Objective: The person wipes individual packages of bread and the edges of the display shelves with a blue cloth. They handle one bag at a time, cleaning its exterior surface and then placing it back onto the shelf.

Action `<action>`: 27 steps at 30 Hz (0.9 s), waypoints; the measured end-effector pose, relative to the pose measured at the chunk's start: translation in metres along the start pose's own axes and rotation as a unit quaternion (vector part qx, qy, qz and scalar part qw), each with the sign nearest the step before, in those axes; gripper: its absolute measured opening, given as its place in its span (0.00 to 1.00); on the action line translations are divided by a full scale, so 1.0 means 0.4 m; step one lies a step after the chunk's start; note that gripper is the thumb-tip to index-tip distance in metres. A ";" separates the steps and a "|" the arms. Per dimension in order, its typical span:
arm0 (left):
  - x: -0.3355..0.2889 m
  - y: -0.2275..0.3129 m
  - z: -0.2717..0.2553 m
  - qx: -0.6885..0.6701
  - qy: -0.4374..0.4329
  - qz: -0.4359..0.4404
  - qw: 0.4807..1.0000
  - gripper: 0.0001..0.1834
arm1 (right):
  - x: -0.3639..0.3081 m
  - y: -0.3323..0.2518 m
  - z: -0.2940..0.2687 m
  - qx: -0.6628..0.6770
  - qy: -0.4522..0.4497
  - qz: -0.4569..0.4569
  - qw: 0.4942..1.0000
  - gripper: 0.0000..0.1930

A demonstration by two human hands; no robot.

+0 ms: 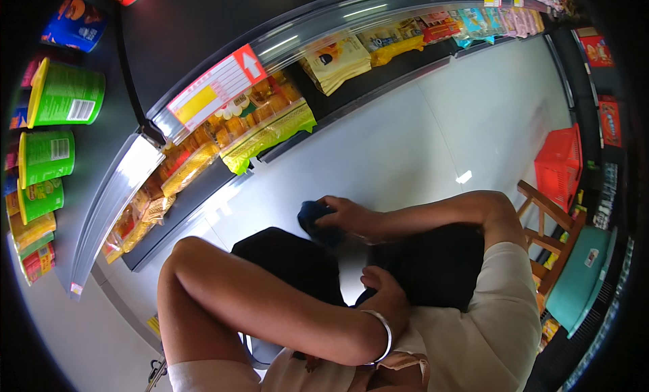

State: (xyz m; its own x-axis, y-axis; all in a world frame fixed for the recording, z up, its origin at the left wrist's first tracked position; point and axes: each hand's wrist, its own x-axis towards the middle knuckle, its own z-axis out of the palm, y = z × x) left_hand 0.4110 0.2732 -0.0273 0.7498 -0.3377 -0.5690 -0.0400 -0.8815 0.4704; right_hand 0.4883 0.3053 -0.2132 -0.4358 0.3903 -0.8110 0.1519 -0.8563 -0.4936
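Note:
My right hand (355, 219) reaches in from the right over my knees, its fingers closed on a dark blue cloth (313, 216) that looks bunched up and slightly blurred. Closer to my body, my left hand (391, 299) is bent inward over my lap, with a silver bangle on its wrist. The left fingers are curled; a dark patch shows beside them, and I cannot make out what, if anything, they hold. Both hands are above my black trousers (287, 260), apart from each other.
Ahead and left runs a dark shelf (365, 84) with bagged snacks (267, 125). Green tubs (65, 98) stand at far left. On the right are a red basket (560, 165), a wooden chair (551, 243) and a teal bin (578, 277). Pale tiled floor (419, 138) lies between.

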 end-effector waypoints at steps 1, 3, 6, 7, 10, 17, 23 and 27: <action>0.000 0.000 0.000 0.017 -0.006 0.046 0.999 0.21 | -0.017 0.003 -0.006 -0.001 0.036 0.003 0.999 0.28; -0.012 0.001 0.010 0.042 0.006 0.073 0.996 0.23 | -0.070 -0.029 -0.005 0.004 0.037 0.016 0.999 0.24; 0.000 0.017 0.037 0.023 -0.003 0.078 0.997 0.23 | -0.101 -0.044 -0.043 -0.034 0.081 -0.086 0.992 0.20; 0.001 0.019 0.043 -0.003 0.014 0.080 0.997 0.23 | -0.094 -0.024 -0.077 -0.087 0.115 -0.141 0.979 0.19; -0.026 0.010 0.047 -0.011 0.021 0.063 0.998 0.23 | -0.118 -0.021 -0.151 -0.226 0.173 -0.179 0.942 0.18; -0.046 0.012 0.046 0.030 0.081 -0.031 0.996 0.24 | 0.030 -0.129 -0.156 -0.570 0.095 -0.320 0.751 0.17; -0.049 0.000 0.081 -0.084 0.147 -0.084 0.982 0.17 | 0.311 -0.076 0.025 -0.471 0.232 -0.627 0.575 0.12; -0.053 -0.007 0.065 -0.086 0.122 -0.100 0.984 0.17 | 0.392 -0.029 0.011 -0.422 0.311 -0.633 0.570 0.12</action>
State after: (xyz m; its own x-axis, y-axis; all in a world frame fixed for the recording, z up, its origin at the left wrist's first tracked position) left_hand 0.3781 0.2743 -0.0339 0.8686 -0.0546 -0.4925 0.2218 -0.8459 0.4850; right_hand 0.4144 0.3750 -0.3333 -0.3116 0.7838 0.5372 0.5528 0.6094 -0.5684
